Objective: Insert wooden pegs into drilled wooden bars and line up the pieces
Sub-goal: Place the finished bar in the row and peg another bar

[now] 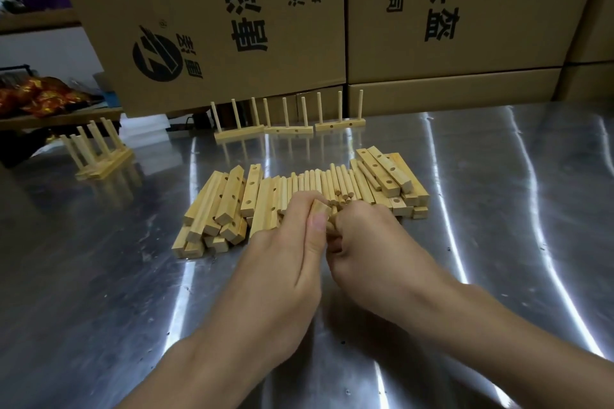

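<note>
My left hand (285, 249) grips a wooden bar (318, 209) end-on, thumb along its near face. My right hand (368, 242) pinches a wooden peg (330, 226) right against that bar; whether the peg sits in a hole is hidden by my fingers. Just behind both hands lies a pile of drilled bars (229, 199), a row of loose pegs (319, 184) and more bars (387, 176) on the right. Three finished bars with upright pegs (289, 128) stand in a line at the back. Further finished pieces (99, 156) stand at the left.
The steel table (498, 209) stretches out to the right and towards me. Large cardboard boxes (299, 26) wall off the table's far edge. A lower shelf with orange packets (43, 96) is at the far left.
</note>
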